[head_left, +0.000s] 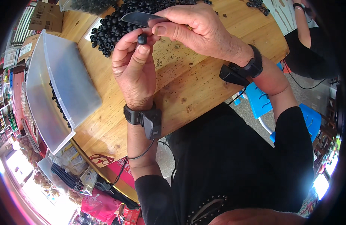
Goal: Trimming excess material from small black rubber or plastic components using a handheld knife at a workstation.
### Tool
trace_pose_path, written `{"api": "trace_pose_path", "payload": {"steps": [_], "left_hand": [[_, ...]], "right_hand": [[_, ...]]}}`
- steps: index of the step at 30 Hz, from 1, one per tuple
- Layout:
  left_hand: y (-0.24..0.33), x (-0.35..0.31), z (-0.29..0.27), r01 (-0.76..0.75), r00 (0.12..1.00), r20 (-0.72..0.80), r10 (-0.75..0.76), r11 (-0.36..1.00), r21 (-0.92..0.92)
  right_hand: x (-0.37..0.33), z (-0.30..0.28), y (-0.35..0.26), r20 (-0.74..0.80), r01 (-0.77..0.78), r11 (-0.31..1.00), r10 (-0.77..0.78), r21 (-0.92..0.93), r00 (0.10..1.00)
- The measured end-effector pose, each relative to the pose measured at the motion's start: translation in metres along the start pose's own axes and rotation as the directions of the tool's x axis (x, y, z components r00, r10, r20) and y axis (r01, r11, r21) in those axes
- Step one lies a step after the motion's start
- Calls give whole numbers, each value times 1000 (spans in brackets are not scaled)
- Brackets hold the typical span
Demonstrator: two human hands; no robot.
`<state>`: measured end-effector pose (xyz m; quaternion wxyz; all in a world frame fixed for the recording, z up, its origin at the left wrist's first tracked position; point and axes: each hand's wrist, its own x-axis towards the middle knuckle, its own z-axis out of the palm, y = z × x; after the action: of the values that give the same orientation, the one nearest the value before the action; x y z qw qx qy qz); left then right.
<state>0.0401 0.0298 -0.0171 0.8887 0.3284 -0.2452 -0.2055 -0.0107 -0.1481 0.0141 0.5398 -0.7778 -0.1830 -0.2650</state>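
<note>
Black round piece [142,39], pinched between thumb and fingers of left hand [137,73]. Knife [139,18] clamped in right hand [201,32], blade just above piece. Hands close together; can't tell if touching. Step in hand: probably trimming or scraping, one piece at a time. Likely needed next: firm pinch, small controlled stroke, thumb clear of edge. Just beyond, pile of black pieces [105,33] on wooden table [210,80], dark crumbs [176,67] scattered nearby. Leftward, clear plastic bin [73,78]. Further out: cardboard box [45,17], blue stool [257,99], second person [311,48] at upper right.
</note>
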Motion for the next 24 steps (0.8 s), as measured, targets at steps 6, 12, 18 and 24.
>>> {"api": "trace_pose_path", "payload": {"steps": [6,12,18,24], "left_hand": [[0,0,1,12,1000,3,-12,1000,13],[15,-2,13,-73,991,-78,107,932,355],[80,-5,48,-223,865,-9,502,402,888],[179,12,0,136,844,364,394,-814,565]], "right_hand": [[1,1,2,-22,34,999,-34,10,999],[5,-10,3,-18,-77,997,76,-23,997],[10,-25,-2,-24,-406,906,411,121,911],[12,-24,-8,-40,-333,930,343,153,939]]}}
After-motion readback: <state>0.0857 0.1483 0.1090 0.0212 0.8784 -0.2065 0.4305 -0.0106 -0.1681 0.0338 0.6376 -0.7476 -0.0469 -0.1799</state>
